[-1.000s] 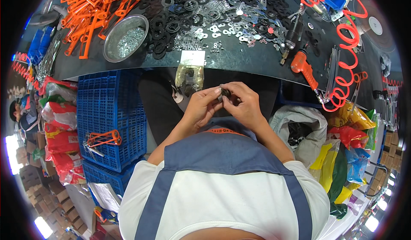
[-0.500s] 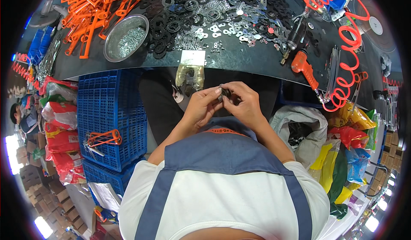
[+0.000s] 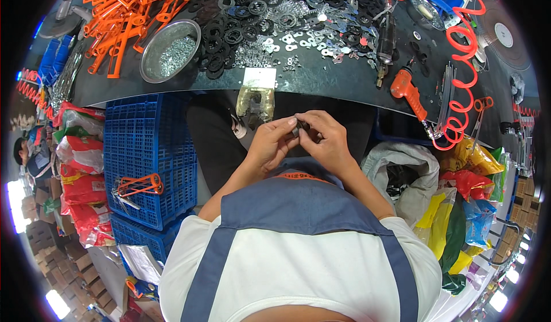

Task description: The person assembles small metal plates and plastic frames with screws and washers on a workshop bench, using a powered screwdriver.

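While both hands meet over the lap, below the bench edge, the scene reads so:

Left hand (image 3: pixel 270 146): fingers curled, tips pinched on a small dark part (image 3: pixel 301 128), pressed against the other hand.
Right hand (image 3: pixel 326 140): fingers closed on the same part from the other side; thumb and forefinger meet at it.
Part: held between the two sets of fingertips, just below the bench (image 3: pixel 321 81) edge; too small to tell its shape.
Bag (image 3: pixel 256 101): clear, with a white card top, hangs off the bench edge just above the hands.
Bench: dark top, above the hands, crowded.
Washers (image 3: pixel 298 35): silver bits and black rings spread over the bench middle, above the bag.
Bowl (image 3: pixel 170 50): steel, holds small silver pieces, on the bench left of the washers.
Clips (image 3: pixel 132 12): orange heap at the bench's left end, beside the bowl.
Drill (image 3: pixel 408 91): orange, near the bench's right edge, right of the hands.
Hose (image 3: pixel 459 52): orange coil, runs along the bench's right side past the drill.
Crate (image 3: pixel 150 161): blue, below the bench, left of the hands, with one orange clip on it.
Sacks (image 3: pixel 465 178): coloured, below the bench, right of the hands.
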A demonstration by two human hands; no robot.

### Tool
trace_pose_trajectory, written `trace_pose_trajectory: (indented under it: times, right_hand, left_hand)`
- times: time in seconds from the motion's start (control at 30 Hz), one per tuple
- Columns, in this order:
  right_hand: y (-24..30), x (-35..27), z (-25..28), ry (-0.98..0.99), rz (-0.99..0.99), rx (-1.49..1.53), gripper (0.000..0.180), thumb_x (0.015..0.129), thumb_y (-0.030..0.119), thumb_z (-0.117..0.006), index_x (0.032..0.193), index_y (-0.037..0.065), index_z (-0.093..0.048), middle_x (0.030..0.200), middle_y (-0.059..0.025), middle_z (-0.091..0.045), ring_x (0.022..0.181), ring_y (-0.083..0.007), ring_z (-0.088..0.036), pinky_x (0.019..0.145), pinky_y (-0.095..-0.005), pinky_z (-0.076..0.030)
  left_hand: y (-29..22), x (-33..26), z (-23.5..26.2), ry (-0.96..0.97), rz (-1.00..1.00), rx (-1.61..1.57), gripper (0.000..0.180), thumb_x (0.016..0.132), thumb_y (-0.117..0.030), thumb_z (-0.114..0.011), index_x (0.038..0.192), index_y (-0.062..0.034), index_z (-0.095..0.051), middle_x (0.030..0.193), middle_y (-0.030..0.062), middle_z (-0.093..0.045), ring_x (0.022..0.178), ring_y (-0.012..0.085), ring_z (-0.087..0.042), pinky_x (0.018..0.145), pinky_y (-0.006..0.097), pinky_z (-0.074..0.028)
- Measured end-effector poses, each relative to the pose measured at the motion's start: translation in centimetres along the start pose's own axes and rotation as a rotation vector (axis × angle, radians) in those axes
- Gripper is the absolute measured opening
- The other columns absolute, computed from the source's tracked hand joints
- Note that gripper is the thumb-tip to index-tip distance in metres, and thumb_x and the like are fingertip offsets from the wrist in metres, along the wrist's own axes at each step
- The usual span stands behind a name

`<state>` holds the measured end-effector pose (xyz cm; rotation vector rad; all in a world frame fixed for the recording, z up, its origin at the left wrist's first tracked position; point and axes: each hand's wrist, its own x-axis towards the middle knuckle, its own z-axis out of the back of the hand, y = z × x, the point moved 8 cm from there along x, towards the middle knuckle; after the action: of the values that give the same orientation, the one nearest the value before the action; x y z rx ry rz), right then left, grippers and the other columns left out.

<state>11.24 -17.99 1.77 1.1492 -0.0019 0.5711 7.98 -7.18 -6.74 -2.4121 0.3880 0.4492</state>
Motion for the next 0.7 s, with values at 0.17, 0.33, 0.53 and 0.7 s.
trace_pose_trajectory:
  times: [0.17, 0.33, 0.53, 0.7]
  right_hand:
    - [0.02, 0.13, -0.08, 0.022, -0.006, 0.016, 0.031, 0.073, 0.002, -0.067, 0.103, 0.002, -0.063, 0.096, -0.0102, -0.06, 0.065, -0.0148, -0.061, 0.059, -0.0258, -0.051]
    - [-0.12, 0.14, -0.14, 0.025, -0.023, 0.026, 0.031, 0.073, 0.002, -0.067, 0.103, 0.002, -0.063, 0.096, -0.0098, -0.06, 0.065, -0.014, -0.06, 0.059, -0.0252, -0.051]
    - [0.05, 0.2, -0.09, 0.016, -0.022, 0.028, 0.029, 0.073, 0.002, -0.067, 0.102, 0.002, -0.063, 0.095, -0.01, -0.06, 0.067, -0.0151, -0.06, 0.059, -0.0254, -0.05]
    - [-0.14, 0.08, 0.07, -0.008, -0.016, 0.038, 0.028, 0.074, 0.001, -0.066, 0.102, 0.001, -0.062, 0.093, -0.0104, -0.06, 0.068, -0.0166, -0.06, 0.059, -0.0261, -0.05]
  left_hand:
    - [-0.02, -0.04, -0.27, 0.022, -0.005, -0.032, 0.026, 0.092, -0.011, -0.054, 0.11, 0.0079, -0.057, 0.103, 0.0146, -0.062, 0.094, 0.0194, -0.062, 0.085, 0.03, -0.052]
    - [-0.06, -0.08, -0.35, 0.038, -0.01, -0.016, 0.027, 0.092, -0.011, -0.053, 0.11, 0.0079, -0.057, 0.105, 0.0149, -0.061, 0.096, 0.02, -0.061, 0.087, 0.031, -0.052]
    - [-0.08, -0.17, -0.32, 0.029, -0.017, 0.0, 0.027, 0.092, -0.013, -0.053, 0.11, 0.0078, -0.057, 0.105, 0.015, -0.061, 0.097, 0.0206, -0.062, 0.088, 0.032, -0.052]
    - [0.04, -0.18, -0.12, 0.029, -0.016, 0.004, 0.028, 0.092, -0.013, -0.053, 0.11, 0.0078, -0.057, 0.105, 0.0151, -0.061, 0.096, 0.0206, -0.062, 0.086, 0.032, -0.053]
